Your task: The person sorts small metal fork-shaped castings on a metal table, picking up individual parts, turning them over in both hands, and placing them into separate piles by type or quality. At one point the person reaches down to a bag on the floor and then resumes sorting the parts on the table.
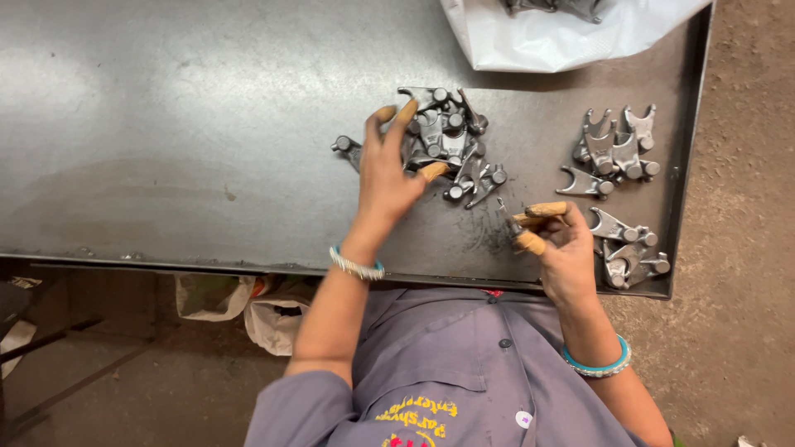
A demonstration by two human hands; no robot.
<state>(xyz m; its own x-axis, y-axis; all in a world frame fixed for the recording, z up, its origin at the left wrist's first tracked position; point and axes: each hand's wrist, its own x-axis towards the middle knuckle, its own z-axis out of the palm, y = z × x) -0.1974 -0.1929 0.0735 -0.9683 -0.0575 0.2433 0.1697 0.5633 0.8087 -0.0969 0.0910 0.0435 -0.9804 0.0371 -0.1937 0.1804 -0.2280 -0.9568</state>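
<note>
Left hand (387, 178) open, fingers spread on my pile of metal forks (451, 141) mid-table (166, 124). Right hand (559, 240) pinches one fork (507, 213) near the table's front edge. Sorted forks (613, 153) lie further right.

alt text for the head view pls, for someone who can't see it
Seen from above, a person's left hand reaches into a pile of forked metal parts on a dark metal table, while the right hand pinches one part. More parts lie at right, near a white bag.
</note>
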